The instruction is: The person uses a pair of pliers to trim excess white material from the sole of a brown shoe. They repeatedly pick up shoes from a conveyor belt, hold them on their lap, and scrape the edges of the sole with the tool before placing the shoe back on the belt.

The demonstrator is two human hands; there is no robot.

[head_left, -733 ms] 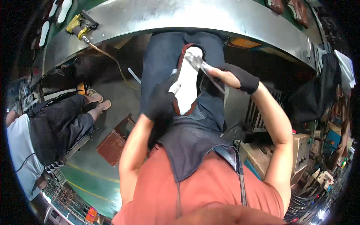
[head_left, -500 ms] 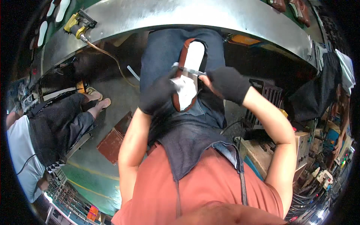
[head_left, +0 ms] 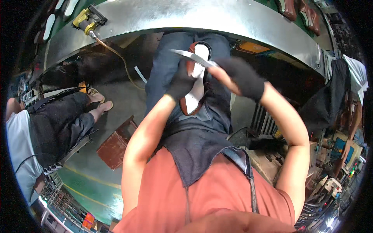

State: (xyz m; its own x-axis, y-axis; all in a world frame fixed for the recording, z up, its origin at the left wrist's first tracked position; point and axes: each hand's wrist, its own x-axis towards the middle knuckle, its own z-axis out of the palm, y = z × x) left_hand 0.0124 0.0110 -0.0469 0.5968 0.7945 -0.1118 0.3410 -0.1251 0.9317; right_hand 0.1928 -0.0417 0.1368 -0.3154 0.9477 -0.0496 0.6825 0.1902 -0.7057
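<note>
A brown shoe (head_left: 189, 106) lies across my lap, its white underside (head_left: 196, 91) turned up. My left hand (head_left: 181, 82), in a black fingerless-looking glove, is closed round the left side of the shoe. My right hand (head_left: 241, 77), gloved the same way and slightly blurred, grips a knife (head_left: 192, 56). The blade points left and crosses over the shoe's far half. Whether its edge touches the shoe, I cannot tell. A crumpled white bit (head_left: 197, 70) shows on the sole beside my left fingers.
Ahead runs a metal bench (head_left: 186, 17) with a yellow-black air tool (head_left: 86, 21) and its hose (head_left: 113, 49). Brown shoes (head_left: 309, 18) stand beyond it. A brown box-like stool (head_left: 114, 145) is on the floor at left. Another person (head_left: 56, 128) sits further left.
The knife has lifted and swung further left and away from me, with my right hand. My left hand has shifted right and away from me along the shoe.
</note>
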